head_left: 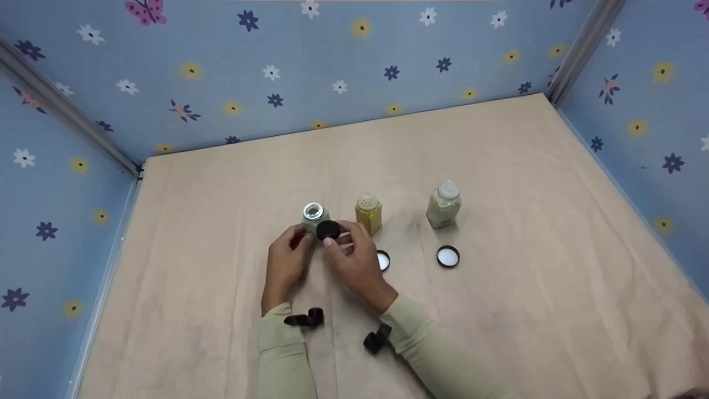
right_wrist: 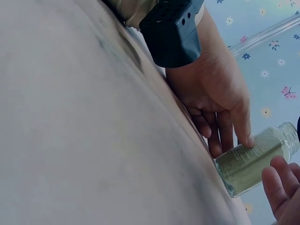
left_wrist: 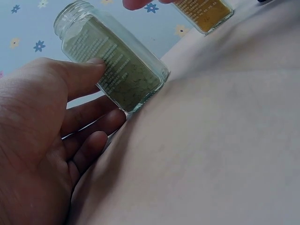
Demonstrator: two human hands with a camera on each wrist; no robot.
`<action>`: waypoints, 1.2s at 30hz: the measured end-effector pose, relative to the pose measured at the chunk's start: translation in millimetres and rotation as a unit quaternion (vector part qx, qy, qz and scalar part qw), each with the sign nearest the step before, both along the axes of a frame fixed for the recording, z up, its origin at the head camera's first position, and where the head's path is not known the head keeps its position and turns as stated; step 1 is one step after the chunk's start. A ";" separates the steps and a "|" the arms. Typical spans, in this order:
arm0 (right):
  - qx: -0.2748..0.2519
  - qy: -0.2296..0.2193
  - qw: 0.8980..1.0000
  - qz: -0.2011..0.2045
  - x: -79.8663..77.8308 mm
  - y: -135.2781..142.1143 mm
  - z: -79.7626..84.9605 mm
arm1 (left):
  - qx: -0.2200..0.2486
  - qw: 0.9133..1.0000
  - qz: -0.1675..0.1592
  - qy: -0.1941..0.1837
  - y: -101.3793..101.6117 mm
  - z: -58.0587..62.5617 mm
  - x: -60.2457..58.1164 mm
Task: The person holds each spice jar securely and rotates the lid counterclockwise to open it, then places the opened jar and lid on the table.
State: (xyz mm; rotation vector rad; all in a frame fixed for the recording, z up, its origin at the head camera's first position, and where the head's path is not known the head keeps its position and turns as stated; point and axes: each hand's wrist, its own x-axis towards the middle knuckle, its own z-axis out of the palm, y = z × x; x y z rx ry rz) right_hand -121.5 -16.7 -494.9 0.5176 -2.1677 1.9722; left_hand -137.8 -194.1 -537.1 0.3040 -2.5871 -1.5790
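Note:
My left hand [head_left: 287, 261] holds a small square glass jar [left_wrist: 126, 61] of green powder, thumb on its printed side. The jar stands upright on the cloth, and its threaded mouth is uncovered. Just right of that mouth, my right hand [head_left: 359, 261] pinches a black screw lid [head_left: 328, 230] between thumb and fingers, top side up. In the right wrist view the lid is mostly cut off at the edge. Beyond my right hand is a jar of yellow powder [head_left: 369, 214] with a perforated shaker top.
A jar of pale powder [head_left: 443, 205] with a shaker top stands farther right. In front of it lies an upturned black lid [head_left: 448, 256] with a white liner; another such lid [head_left: 384, 260] is partly hidden by my right hand. Flowered blue panels [head_left: 332, 66] border the beige cloth [head_left: 498, 310].

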 end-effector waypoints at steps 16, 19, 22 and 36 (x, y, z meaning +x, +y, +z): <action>0.021 -0.044 0.999 0.016 -3.8 -1.6 -12.9 | 0.009 0.999 0.008 -0.033 1.5 2.6 0.3; 0.020 -0.045 0.999 0.018 -6.2 -1.2 -19.2 | 0.008 0.999 0.005 -0.034 1.8 2.2 -0.1; 0.020 -0.044 0.999 0.019 -7.2 -0.4 -22.0 | 0.007 1.000 0.003 -0.030 2.4 2.1 -0.1; 0.045 -0.027 0.998 0.031 -6.2 3.4 -24.4 | 0.012 1.000 0.000 -0.027 1.4 0.1 1.3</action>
